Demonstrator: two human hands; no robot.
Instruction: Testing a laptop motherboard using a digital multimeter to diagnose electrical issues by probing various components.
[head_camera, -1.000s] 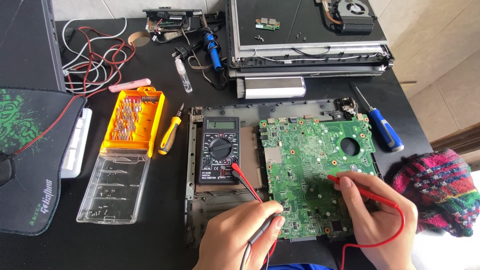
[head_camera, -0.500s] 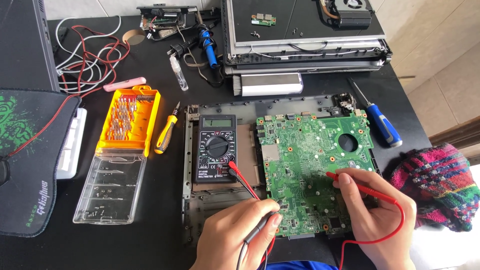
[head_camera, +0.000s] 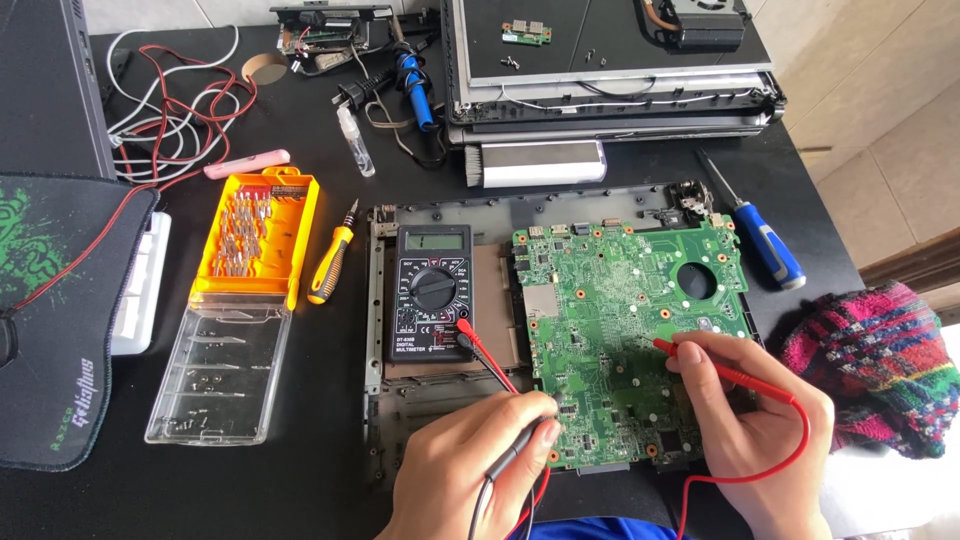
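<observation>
Black bench (head_camera: 300, 420), cluttered w/ tools. Green printed circuit board (head_camera: 620, 330) lies on an open grey laptop chassis (head_camera: 440, 400), just beside a black digital multimeter (head_camera: 432, 292). Left hand (head_camera: 470, 470): grip clenched on black probe (head_camera: 515, 455), tip at board's lower edge. Right hand (head_camera: 755, 425): grip grasping red probe (head_camera: 715, 368), tip touching board mid-right. Orange bit case (head_camera: 255, 240) well apart at left.

Bright, even daylight, sharp throughout

Light enters from the right, washing out the lower right corner beyond the matte black table (head_camera: 300, 470); shadows beneath things are soft and short.
</observation>
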